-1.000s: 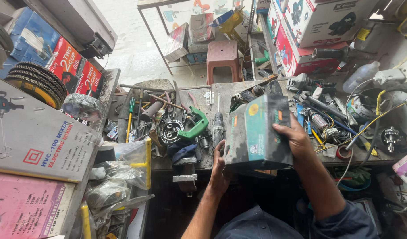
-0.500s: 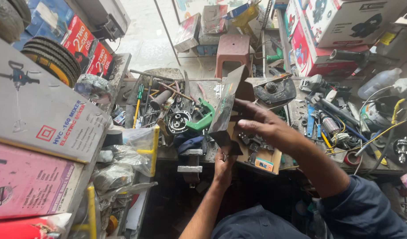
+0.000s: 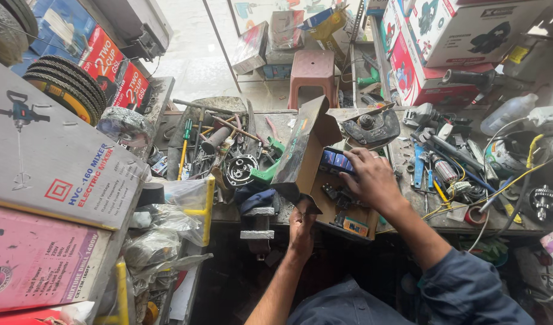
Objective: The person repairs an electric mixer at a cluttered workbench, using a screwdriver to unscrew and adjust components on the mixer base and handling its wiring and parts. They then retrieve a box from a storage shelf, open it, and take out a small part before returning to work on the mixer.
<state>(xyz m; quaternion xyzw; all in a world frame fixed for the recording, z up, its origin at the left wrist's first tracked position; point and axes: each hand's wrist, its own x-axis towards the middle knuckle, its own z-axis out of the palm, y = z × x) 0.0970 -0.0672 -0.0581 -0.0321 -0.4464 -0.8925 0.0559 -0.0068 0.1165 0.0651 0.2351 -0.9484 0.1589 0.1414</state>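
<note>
head view: right hand point(image 3: 372, 180) reaches into the open cardboard box point(image 3: 315, 174) at centre, fingers on a small blue pack point(image 3: 335, 160); left hand point(image 3: 301, 227) at 6 o'clock grips the box's near edge; green tool point(image 3: 269, 170) at 9 o'clock of the box

— Cardboard box point(image 3: 306, 153): closed and lying flat a second ago, now open, lid flap raised toward the left.
— Right hand point(image 3: 372, 179): formerly gripping the closed box's right edge, now reaching inside, fingers on small blue items.
— Left hand point(image 3: 301, 225)?
— Shifted down, now pinching the box's near corner.
</note>
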